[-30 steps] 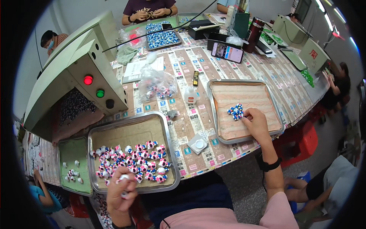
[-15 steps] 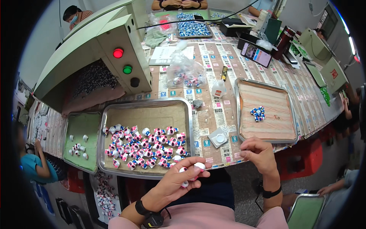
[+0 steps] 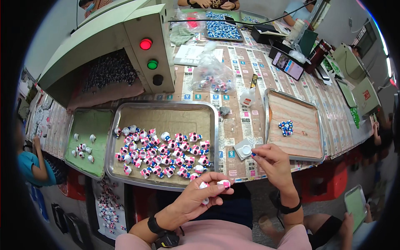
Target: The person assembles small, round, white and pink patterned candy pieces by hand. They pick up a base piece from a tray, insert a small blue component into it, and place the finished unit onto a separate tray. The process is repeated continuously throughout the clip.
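The left hand is turned partly palm-up near the table's near edge, its fingers curled loosely around a few white-and-pink figurine heads, one of them poking out at the fingertips with its dark eye patches showing. To its right, the right hand is closed in a pinch, thumb against forefinger, on a small blue piece mostly hidden by the fingertips. That pinch is just beside a pale square card bearing a round white dish. Farther right, a metal tray with a pinkish lining holds a tight cluster of blue-and-white pieces. Left of the hands, a large metal tray is lined in tan, with many pink, white and blue figurines crowded toward its near part. Just beside it on the left, a green-lined tray carries several white heads. Beyond these trays at the left sits a beige machine with a red light and a green light. Farther back in the middle are a clear plastic bag of figurines, a white squeeze bottle and a propped phone.
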